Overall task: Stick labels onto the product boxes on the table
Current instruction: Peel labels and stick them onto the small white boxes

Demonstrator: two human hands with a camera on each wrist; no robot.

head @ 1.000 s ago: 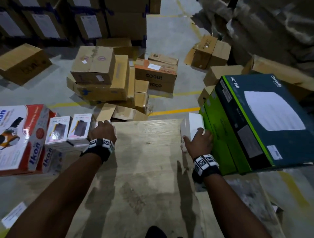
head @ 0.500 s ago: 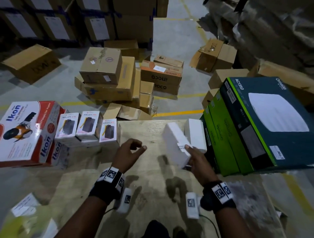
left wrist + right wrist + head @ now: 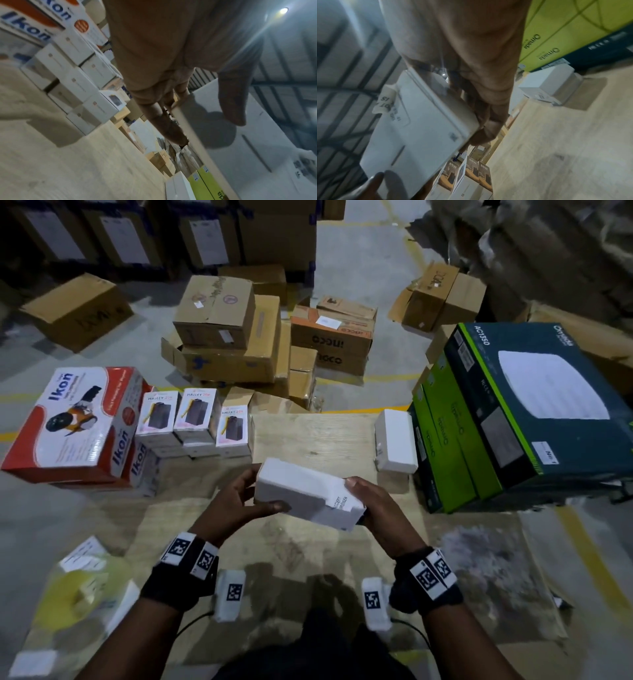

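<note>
Above the middle of the wooden table (image 3: 308,433) I hold a plain white box (image 3: 301,491) tilted between both hands. My left hand (image 3: 255,494) grips its left end, thumb on top (image 3: 233,101) and fingers underneath. My right hand (image 3: 358,498) grips the right end, where a white printed label (image 3: 339,498) lies on the top face. In the right wrist view this label (image 3: 385,100) curls up off the box (image 3: 419,128) at one edge. A second white box (image 3: 395,445) lies on the table to the right.
Three Halley boxes (image 3: 195,416) and red Ikon boxes (image 3: 75,422) stand at the table's left. Green and dark Omada boxes (image 3: 513,412) lean at the right. A yellow roll with loose labels (image 3: 78,587) lies at the near left. Cardboard cartons (image 3: 226,337) crowd the floor beyond.
My right hand lifted a white box from beside the green boxes and brought it to the centre. My left hand left the Halley boxes and took hold of its other end.
</note>
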